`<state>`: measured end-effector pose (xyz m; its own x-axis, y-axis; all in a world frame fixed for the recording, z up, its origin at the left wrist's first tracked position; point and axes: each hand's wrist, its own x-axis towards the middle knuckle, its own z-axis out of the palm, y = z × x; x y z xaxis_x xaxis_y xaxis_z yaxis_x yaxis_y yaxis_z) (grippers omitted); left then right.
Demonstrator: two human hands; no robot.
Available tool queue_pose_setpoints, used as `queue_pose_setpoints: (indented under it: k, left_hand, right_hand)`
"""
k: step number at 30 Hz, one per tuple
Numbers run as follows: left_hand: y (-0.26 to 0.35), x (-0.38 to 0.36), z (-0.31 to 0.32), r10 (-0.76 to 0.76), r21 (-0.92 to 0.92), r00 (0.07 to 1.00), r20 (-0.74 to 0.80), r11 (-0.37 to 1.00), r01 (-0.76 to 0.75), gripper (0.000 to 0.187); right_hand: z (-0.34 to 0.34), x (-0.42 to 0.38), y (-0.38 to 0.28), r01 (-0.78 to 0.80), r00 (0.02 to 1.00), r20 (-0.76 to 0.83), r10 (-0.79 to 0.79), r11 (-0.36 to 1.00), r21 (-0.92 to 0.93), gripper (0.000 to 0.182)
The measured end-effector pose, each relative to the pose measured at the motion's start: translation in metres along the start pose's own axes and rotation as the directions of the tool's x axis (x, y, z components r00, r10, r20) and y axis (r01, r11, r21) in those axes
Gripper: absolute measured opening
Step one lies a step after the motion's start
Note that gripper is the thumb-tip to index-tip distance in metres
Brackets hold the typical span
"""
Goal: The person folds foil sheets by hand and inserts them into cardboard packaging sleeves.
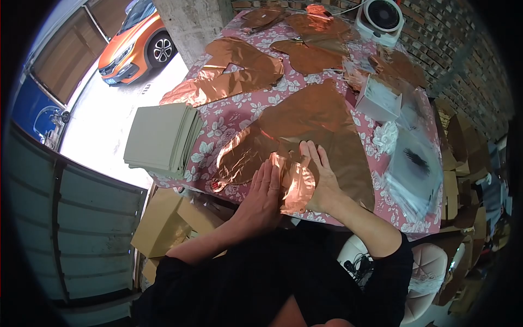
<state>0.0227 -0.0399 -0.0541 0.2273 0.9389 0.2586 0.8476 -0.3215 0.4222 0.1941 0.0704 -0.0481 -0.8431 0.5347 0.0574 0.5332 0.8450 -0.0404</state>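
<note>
A large, flat copper-coloured foil balloon [318, 111] lies on the table in front of me, its near part turned up into a shiny, creased fold [299, 188]. Against the left side of this fold rests my left hand [262, 191], its fingers stretched out and lying flat. My right hand [324, 180] presses on the fold's right side with straight fingers, the palm edge over the foil. What lies under both palms is hidden. At the left, a narrow end of the foil shows a small red patch.
A stack of grey-beige cardboard sheets [160, 136] stands at the table's left edge. More foil balloons [239, 68] lie toward the back. On the right are a white box [379, 98] and clear plastic bags [412, 171]. A white fan [380, 20] stands at the back.
</note>
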Motion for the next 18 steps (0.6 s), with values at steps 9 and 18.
queue_pose_setpoints:
  k: [9, 18]
  left_hand:
    - [0.005, 0.007, -0.001, 0.096, -0.061, 0.995, -0.023, 0.993, -0.097, 0.062]
    - [0.007, 0.019, -0.027, 0.248, -0.078, 0.957, 0.148, 0.968, -0.238, 0.073]
  right_hand:
    - [0.014, -0.001, 0.005, 0.025, 0.999, -0.036, -0.029, 0.993, -0.113, 0.109]
    - [0.007, -0.001, 0.001, -0.014, 0.999, -0.050, 0.014, 1.000, -0.006, 0.093]
